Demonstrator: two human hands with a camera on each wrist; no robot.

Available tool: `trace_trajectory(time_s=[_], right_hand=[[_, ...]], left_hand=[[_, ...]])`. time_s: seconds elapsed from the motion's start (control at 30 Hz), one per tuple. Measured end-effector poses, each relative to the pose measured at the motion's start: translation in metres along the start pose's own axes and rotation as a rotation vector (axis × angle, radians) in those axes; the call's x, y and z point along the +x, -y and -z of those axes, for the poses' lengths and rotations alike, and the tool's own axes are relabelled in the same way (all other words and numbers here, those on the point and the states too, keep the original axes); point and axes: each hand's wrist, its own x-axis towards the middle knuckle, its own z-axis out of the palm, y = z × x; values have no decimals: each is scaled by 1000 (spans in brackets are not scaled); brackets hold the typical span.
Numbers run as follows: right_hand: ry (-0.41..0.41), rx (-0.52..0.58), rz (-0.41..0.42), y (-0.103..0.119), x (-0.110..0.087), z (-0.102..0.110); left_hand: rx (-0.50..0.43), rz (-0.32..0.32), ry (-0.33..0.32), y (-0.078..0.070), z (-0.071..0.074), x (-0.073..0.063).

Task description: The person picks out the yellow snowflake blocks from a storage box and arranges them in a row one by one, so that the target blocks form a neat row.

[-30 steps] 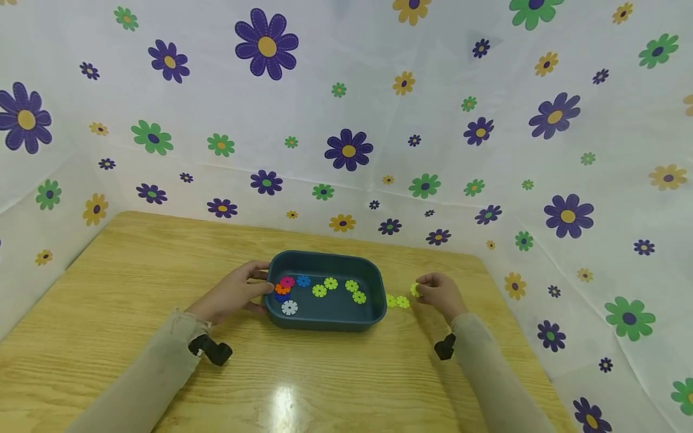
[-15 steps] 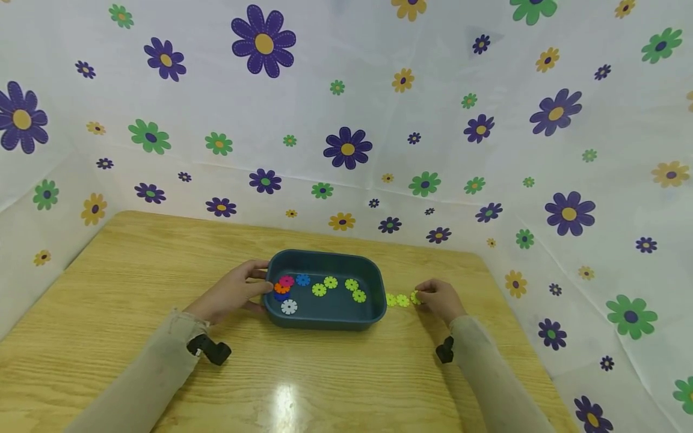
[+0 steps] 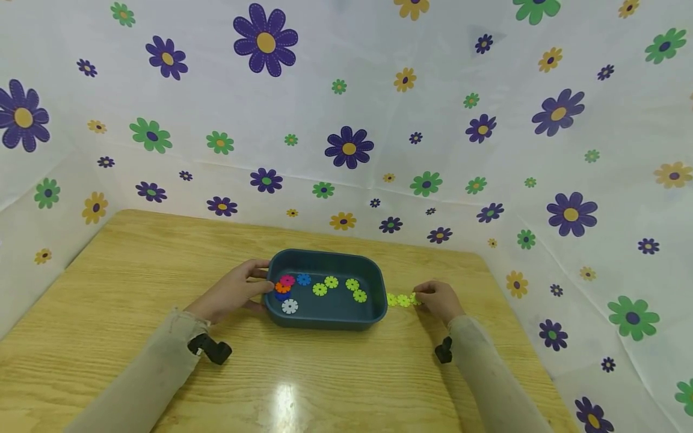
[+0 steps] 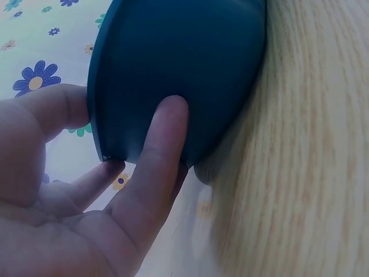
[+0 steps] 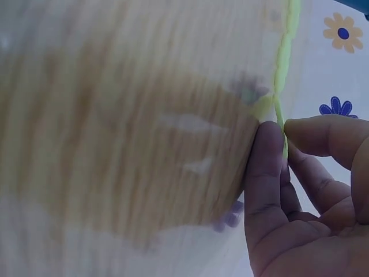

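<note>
My left hand (image 3: 235, 293) holds the left end of a dark teal plastic tub (image 3: 330, 319), thumb at its rim and fingers against the outer wall (image 4: 173, 63). Inside the tub lie several notched snowflake discs: yellow-green ones, a pink, an orange, blue ones and a white disc (image 3: 289, 307). Just right of the tub, a yellow-green disc (image 3: 403, 300) lies flat on the table in a row with others. At the row's right end my right hand (image 3: 441, 300) pinches a yellow-green disc (image 5: 279, 109) between thumb and fingers, its edge meeting the neighbouring disc.
The wooden table (image 3: 335, 379) runs back to a white flower-print cloth (image 3: 303, 108) that hangs behind and at both sides. A black wrist mount (image 3: 210, 349) sits on the left sleeve, another black mount (image 3: 444, 350) on the right.
The pinched disc has moved left and slightly down, from apart to meeting the end of the row. My left hand and the tub have stayed in place.
</note>
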Motion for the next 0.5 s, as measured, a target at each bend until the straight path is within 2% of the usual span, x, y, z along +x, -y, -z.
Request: trace_trajectory(time_s=[0.2, 0.5], right_hand=[[-16, -87, 15, -1, -1, 0], [-12, -136, 37, 1, -7, 1]], left_hand=[[-2, 2, -2, 0, -1, 0], [-6, 5, -3, 1, 0, 1]])
